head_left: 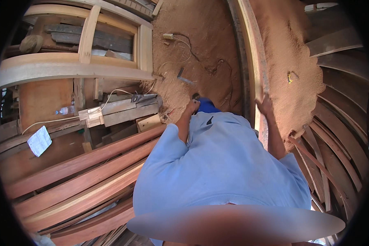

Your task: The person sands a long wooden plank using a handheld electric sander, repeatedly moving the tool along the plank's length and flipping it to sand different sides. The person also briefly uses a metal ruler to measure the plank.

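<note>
Long pale wooden beam [256, 53] runs forward, beside right side of person in light-blue shirt [225, 164]. Right hand [265, 106] touches beam near its right edge; if fingers clamp it, cannot tell. Left hand [192, 107], well apart, is curled near blue trousers [208, 105], left of beam; cannot tell if something is inside. Left of beam, on brown sawdust [209, 24]: L-shaped dark-and-grey tool [185, 78]. Right of beam: small yellow object [290, 78]. Far left of beam: pale wooden frame [89, 35].
</note>
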